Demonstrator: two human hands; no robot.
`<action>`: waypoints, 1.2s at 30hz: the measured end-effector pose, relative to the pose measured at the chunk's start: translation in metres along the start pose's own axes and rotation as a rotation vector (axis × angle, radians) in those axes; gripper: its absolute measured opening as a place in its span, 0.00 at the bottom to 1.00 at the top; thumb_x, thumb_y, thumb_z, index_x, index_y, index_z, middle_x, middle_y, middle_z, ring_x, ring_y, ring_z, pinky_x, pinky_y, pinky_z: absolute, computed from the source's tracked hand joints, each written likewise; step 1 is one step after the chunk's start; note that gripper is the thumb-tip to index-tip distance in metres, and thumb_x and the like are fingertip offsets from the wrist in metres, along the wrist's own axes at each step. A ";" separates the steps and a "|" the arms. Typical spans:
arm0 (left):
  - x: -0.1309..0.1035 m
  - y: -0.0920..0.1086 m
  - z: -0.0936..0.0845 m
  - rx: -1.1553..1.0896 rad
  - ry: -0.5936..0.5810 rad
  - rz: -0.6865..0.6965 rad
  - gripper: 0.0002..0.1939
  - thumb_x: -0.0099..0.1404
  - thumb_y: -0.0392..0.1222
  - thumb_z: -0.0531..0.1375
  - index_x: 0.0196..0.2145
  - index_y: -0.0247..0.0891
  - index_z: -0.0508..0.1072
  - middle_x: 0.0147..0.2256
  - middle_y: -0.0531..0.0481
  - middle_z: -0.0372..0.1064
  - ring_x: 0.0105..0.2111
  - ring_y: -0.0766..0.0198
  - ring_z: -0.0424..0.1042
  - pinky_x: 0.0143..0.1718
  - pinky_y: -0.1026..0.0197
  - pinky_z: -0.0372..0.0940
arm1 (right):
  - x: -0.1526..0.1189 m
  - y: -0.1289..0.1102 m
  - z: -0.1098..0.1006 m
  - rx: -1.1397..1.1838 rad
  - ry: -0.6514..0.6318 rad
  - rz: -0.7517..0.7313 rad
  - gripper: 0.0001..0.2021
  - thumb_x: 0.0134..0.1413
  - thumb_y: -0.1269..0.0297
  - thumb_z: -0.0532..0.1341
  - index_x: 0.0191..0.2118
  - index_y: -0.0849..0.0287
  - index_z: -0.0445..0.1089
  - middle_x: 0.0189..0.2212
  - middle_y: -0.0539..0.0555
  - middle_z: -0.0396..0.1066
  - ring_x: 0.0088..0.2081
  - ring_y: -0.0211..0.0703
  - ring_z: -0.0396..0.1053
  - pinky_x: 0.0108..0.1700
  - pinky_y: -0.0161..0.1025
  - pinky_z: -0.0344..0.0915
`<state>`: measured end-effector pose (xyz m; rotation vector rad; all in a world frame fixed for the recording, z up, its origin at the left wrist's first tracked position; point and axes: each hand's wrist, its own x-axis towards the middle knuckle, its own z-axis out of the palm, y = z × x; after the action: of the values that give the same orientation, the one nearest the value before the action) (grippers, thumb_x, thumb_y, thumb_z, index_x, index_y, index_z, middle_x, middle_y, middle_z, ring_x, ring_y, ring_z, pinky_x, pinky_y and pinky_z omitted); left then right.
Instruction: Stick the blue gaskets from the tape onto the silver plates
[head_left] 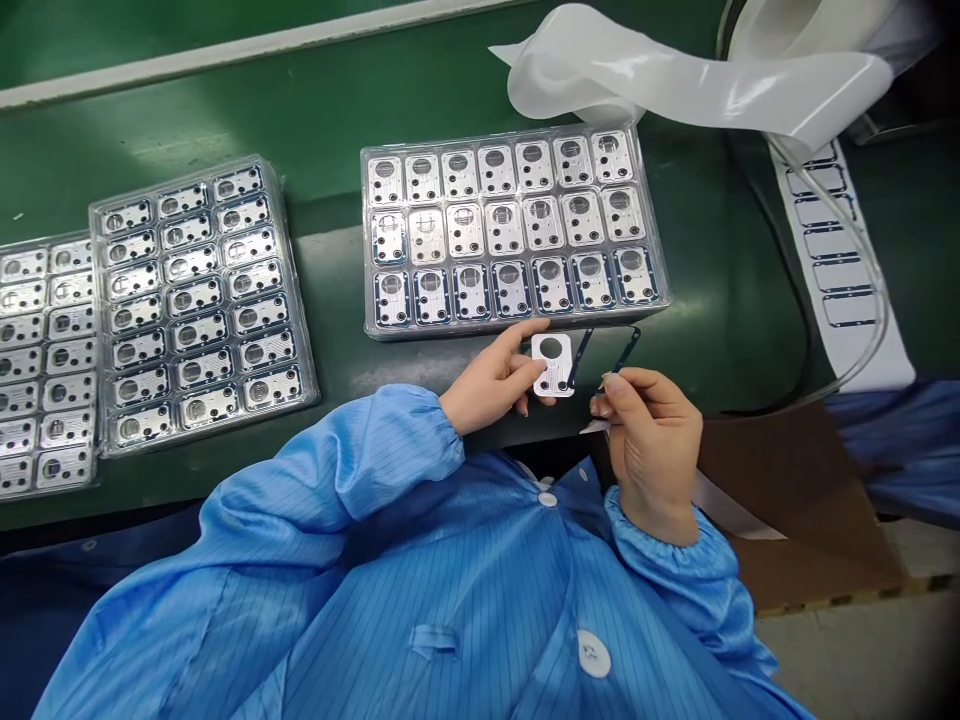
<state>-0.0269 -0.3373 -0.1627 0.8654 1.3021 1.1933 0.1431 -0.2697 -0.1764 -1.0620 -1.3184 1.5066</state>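
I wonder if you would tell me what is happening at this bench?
A person in a blue smock holds a metal plate in the left hand and a thin blue frame in the right hand, close by. A clear tray of similar plates sits just beyond the hands; its nearest row shows blue edges. More filled trays lie to the left.

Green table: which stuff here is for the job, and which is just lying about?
For the job, I think:
Silver plate in left hand
Blue frame in right hand
Trays of plates
Strip of blue frames

Just lying about, maybe:
Curled white film
Brown board
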 end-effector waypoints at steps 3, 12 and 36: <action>-0.005 0.004 -0.002 0.274 0.048 0.104 0.23 0.69 0.37 0.54 0.61 0.36 0.61 0.25 0.55 0.72 0.23 0.69 0.70 0.31 0.66 0.65 | -0.001 -0.001 0.000 0.040 0.024 0.007 0.09 0.47 0.58 0.73 0.31 0.56 0.77 0.21 0.45 0.68 0.23 0.33 0.63 0.28 0.34 0.63; -0.010 0.004 -0.003 0.946 0.167 0.283 0.11 0.70 0.45 0.57 0.40 0.36 0.75 0.29 0.50 0.74 0.29 0.65 0.70 0.31 0.64 0.59 | -0.005 -0.003 -0.002 0.003 0.040 -0.062 0.06 0.50 0.61 0.71 0.32 0.55 0.78 0.22 0.45 0.69 0.24 0.33 0.65 0.29 0.34 0.64; -0.012 0.015 0.003 -0.025 -0.024 -0.019 0.17 0.60 0.51 0.65 0.32 0.33 0.71 0.26 0.52 0.70 0.24 0.72 0.66 0.28 0.67 0.63 | -0.013 -0.005 -0.001 -0.163 0.008 -0.098 0.08 0.53 0.57 0.70 0.34 0.56 0.76 0.24 0.47 0.69 0.26 0.35 0.66 0.28 0.34 0.64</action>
<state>-0.0252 -0.3447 -0.1451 0.8449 1.2704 1.1784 0.1478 -0.2818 -0.1709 -1.0880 -1.4861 1.3390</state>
